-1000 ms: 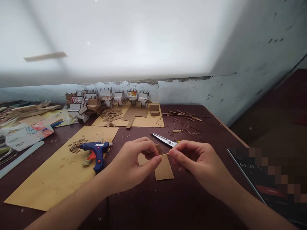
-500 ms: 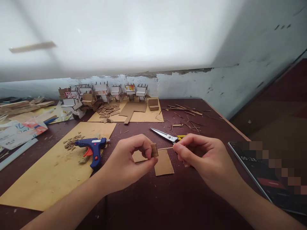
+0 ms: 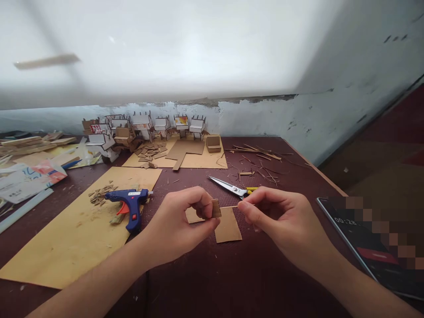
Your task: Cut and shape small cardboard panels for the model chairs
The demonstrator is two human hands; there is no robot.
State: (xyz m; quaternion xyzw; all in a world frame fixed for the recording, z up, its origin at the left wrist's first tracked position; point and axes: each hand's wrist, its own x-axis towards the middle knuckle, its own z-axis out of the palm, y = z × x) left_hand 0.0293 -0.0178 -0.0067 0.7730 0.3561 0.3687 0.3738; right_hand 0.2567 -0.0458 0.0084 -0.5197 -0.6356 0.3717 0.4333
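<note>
Between thumb and curled fingers, my left hand (image 3: 192, 214) pinches a small piece of cardboard (image 3: 216, 208). My right hand (image 3: 270, 210) is closed on a thin wooden stick (image 3: 229, 206), whose left end meets the edge of that piece; whether it goes inside cannot be seen. Beneath the hands a flat cardboard square (image 3: 228, 226) lies on the table, with another cardboard piece (image 3: 194, 215) partly hidden behind my left fingers. Scissors (image 3: 228, 186) with yellow handles lie just beyond, the handles partly covered by my right hand.
A blue glue gun (image 3: 132, 205) rests on a yellow board (image 3: 76, 238) at left. Small cardboard models (image 3: 162, 126) line the wall, near a T-shaped cardboard piece (image 3: 185, 150). Thin scraps (image 3: 258, 159) lie at back right. A phone (image 3: 357, 238) sits at right.
The stick has shifted slightly left against the cardboard piece, with less of it showing between my hands. The whole view has moved a little; both grips stay the same.
</note>
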